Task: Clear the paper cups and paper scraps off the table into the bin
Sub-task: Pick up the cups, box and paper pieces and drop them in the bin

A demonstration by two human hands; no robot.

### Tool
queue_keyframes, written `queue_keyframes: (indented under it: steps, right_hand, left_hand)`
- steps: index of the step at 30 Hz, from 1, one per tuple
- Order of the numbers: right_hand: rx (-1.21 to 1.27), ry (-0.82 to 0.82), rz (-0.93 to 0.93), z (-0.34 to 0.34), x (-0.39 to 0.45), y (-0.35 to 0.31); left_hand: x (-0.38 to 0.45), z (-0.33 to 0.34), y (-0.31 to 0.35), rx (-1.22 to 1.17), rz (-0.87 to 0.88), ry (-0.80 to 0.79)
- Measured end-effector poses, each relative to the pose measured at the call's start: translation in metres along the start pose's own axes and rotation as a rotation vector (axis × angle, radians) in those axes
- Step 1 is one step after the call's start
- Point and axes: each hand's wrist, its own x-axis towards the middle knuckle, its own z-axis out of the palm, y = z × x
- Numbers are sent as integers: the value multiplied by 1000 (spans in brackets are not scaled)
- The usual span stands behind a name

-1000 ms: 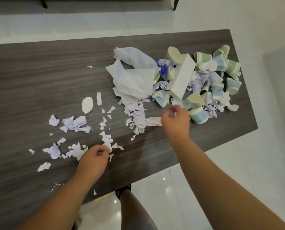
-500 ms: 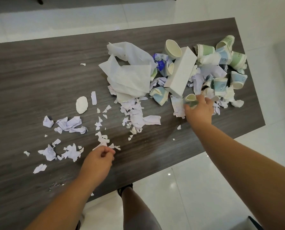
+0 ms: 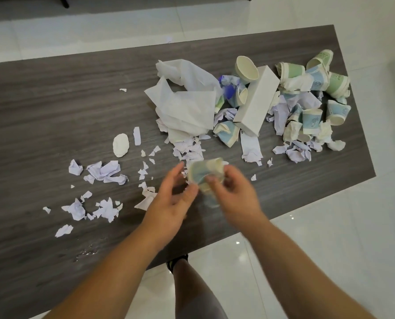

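Landmark: white box point(image 3: 256, 102), lying flat mid-pile on the dark table point(image 3: 42, 100).

Far left of the box: lavender paper scraps point(image 3: 104, 171) are scattered loose, plus a white oval lump point(image 3: 121, 145). None collected yet.

Just left of the box: crumpled white tissue sheet point(image 3: 185, 107) is draped over more scraps.

Below-left of the box, near the table's front edge: left hand point(image 3: 169, 203) is held partly spread, fingers relaxed, thumb tip at or against a crushed blue cup point(image 3: 204, 173). Contact is blurred; likely positioned to receive the cup or help squash it.

Right hand point(image 3: 235, 196) is curled round the same cup, gripping it from the right side. The cup is carried above the table, probably being compacted so several fit one trip.

Right of the box: heap of green and blue paper cups point(image 3: 314, 88), tipped and crushed, mixed with crumpled paper. Bulk of the work remains here.

Bin is not in view; location cannot be told. Task judged early-stage.
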Motion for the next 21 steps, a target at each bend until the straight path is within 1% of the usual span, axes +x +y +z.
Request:
queue_keyframes:
  steps: [2,3,5,7,8,10,11,14,16,17,19,21]
  right_hand:
    - [61,-76,31,32,-16,-9]
    - [76,-92,51,43,-21,-13]
    - [168,-137,90,57,-25,-23]
    - [190,-189,130,65,-27,-32]
    - [154,-225,132,69,-29,-37]
    - [12,-287,119,80,-33,-45]
    - [-55,-308,110,85,-35,-49]
    - [-190,-355,118,98,-41,-61]
    - [-295,-399,167,102,-38,-63]
    - [-306,-423,194,102,-35,-64]
    - [-231,-487,207,98,-34,-64]
    - [-207,-554,94,93,-34,-64]
  left_hand:
    - [2,6,9,-156,-1,13]
    - [3,8,13,-187,2,67]
    - [6,6,17,-167,13,229]
    - [7,3,19,-188,-11,368]
    - [7,2,18,-265,-56,426]
    - [8,0,13,-475,-208,545]
    - [4,-1,12,-534,-247,570]
    - [-5,-11,7,-622,-261,417]
    - [-10,-24,10,-687,-307,326]
    - [-10,-32,9,-685,-310,285]
    - [-7,-46,4,-607,-330,265]
    - [-5,-55,0,-540,-319,272]
